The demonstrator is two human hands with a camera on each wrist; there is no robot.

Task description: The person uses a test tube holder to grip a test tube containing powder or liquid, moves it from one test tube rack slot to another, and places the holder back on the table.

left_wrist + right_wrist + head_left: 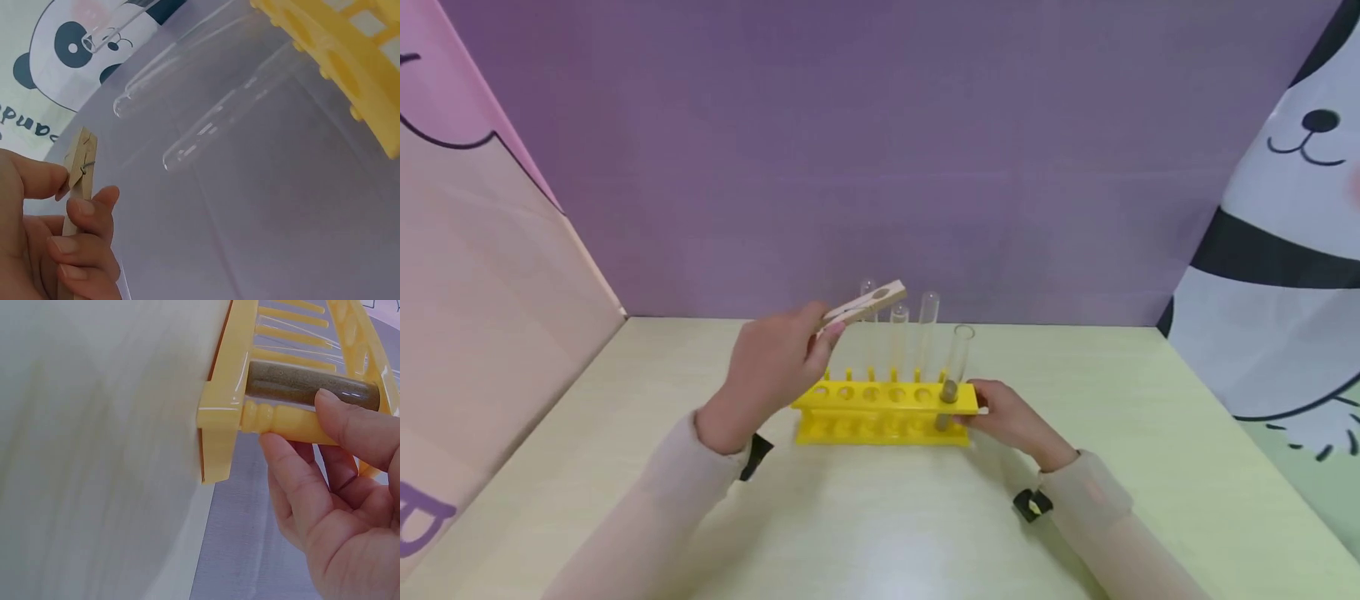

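Note:
A yellow test tube rack (880, 400) stands on the table. My left hand (767, 367) is raised over the rack's left end and grips a wooden test tube holder (872, 302), its tip pointing right and slightly up. In the left wrist view the thumb and curled fingers wrap the holder's handle (81, 169). At the rack's right end, my right hand (1011, 417) pinches the yellow end post (290, 422) between thumb and fingers. Beside that post, a test tube (958, 354) with dark brown, grainy contents (294, 381) sits tilted slightly in the rightmost hole.
Behind the holes runs a row of yellow pegs (848, 375). Several clear test tubes rise there, one of them an upside-down tube (928, 321) with its rounded end up. A purple backdrop (880, 167) stands at the table's (880, 517) far edge, with printed panels on both sides.

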